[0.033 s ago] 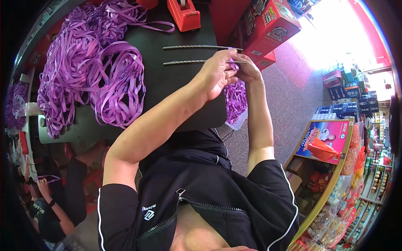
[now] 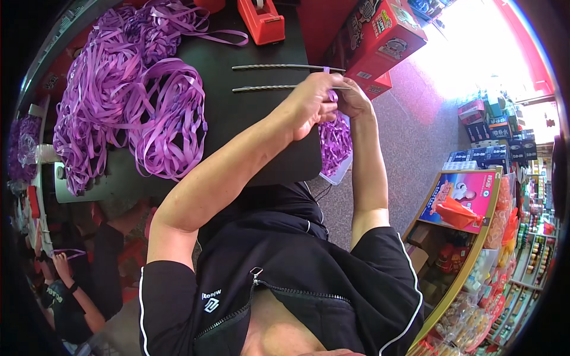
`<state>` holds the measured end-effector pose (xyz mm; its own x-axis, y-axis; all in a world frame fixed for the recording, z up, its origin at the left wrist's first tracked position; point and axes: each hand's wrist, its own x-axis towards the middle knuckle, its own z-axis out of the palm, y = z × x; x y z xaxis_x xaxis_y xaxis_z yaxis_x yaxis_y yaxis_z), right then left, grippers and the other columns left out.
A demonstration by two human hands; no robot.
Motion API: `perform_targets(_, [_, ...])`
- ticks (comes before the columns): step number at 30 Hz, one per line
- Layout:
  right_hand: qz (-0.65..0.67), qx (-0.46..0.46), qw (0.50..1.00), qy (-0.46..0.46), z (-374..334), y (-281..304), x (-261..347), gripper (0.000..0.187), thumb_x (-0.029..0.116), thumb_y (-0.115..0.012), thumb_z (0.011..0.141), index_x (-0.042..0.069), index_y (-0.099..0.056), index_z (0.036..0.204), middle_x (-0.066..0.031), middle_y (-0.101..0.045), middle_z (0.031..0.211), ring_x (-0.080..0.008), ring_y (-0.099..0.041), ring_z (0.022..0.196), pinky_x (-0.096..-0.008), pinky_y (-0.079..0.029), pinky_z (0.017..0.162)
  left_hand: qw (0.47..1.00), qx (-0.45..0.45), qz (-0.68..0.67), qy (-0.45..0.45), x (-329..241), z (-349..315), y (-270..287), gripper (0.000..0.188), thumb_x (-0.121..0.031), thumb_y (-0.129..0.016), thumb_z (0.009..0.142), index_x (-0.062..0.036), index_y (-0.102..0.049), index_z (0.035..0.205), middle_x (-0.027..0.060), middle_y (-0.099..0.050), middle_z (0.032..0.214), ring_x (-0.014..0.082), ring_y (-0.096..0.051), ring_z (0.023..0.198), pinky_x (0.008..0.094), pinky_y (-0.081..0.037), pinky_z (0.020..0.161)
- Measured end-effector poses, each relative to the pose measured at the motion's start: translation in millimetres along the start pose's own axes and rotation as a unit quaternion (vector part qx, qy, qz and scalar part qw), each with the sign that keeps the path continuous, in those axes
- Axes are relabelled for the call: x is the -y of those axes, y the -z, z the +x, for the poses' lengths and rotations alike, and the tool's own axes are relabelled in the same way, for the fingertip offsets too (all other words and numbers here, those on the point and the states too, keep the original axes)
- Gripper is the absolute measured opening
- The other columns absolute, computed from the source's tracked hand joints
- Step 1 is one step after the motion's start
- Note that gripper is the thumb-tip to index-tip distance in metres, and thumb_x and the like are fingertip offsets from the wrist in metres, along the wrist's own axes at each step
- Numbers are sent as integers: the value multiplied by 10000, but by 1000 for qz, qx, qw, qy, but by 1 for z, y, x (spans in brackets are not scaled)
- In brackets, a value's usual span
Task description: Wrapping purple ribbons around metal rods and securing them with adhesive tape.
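With purple ribbon (image 2: 332, 97) at the right ends of the metal rods (image 2: 288, 66), left hand (image 2: 313, 102) fingers curled narrow on it, right hand (image 2: 358, 102) fingers too hidden to tell, could twist or drop it by tugging unevenly

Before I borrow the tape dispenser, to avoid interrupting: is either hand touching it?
No, the red tape dispenser stands apart from the left hand and right hand.
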<state>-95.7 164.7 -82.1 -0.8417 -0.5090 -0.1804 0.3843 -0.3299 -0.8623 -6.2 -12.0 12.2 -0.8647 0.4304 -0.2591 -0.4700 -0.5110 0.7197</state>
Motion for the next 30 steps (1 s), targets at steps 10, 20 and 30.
perform_targets(10, [-156, -92, 983, -19, -1, -28, 44, 296, 228, -599, 882, 35, -597, 1105, -61, -654, 916, -138, -619, 780, -274, -503, 716, 519, -252, 687, -442, -1, 9, 18, 346, -222, -680, 749, -47, -619, 1042, 161, -534, 1130, 330, -492, 1091, 464, -361, 936])
perform_targets(20, [-202, -72, 976, -43, 6, -22, 52, 300, 144, -675, 833, -11, -606, 1079, -86, -670, 888, -122, -649, 746, -244, -536, 686, 457, -261, 815, -244, 16, 22, 48, 619, -467, -329, 952, -56, -309, 1414, 214, -232, 1478, 325, -177, 1395, 527, -133, 1111])
perform_targets(30, [-199, -112, 968, -107, -22, -23, 48, 337, 346, -628, 874, 54, -644, 1040, -59, -674, 899, -119, -643, 763, -236, -473, 607, 451, -269, 819, -230, 16, 21, 44, 617, -464, -323, 953, -62, -301, 1421, 211, -244, 1474, 324, -196, 1389, 526, -136, 1111])
